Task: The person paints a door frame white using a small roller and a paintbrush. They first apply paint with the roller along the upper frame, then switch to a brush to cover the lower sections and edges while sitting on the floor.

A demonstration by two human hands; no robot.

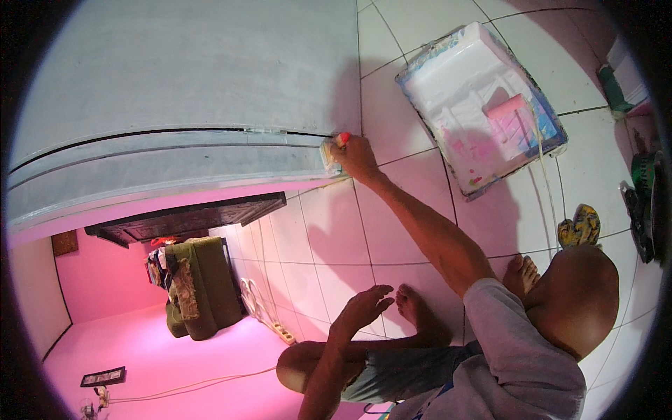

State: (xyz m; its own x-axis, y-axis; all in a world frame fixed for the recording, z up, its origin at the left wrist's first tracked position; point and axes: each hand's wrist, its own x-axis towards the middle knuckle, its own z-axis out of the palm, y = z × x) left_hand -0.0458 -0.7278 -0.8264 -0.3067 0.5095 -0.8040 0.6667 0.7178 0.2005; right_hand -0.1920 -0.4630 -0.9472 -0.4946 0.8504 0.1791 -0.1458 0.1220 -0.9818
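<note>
A paintbrush (pixel 342 138) with a red handle is gripped in my right hand (pixel 355 159). Its pale bristle end presses against the lower end of the whitish door frame (pixel 210 155), close to the tiled floor. Much of the brush is hidden by my fingers. My left hand (pixel 362 308) hangs in front of my left knee, holding nothing, with its fingers loosely apart. To the right of my right hand lies a paint tray (pixel 455 91) smeared with white, pink and blue. A pink paint roller (pixel 509 115) rests in it.
A large pale door panel (pixel 210 63) rises beside the frame. Across the pink room stand a green armchair (pixel 210 294) and a dark door (pixel 189 220). A power strip (pixel 283 333) lies on the floor. A patterned cloth (pixel 579 225) is near my right foot.
</note>
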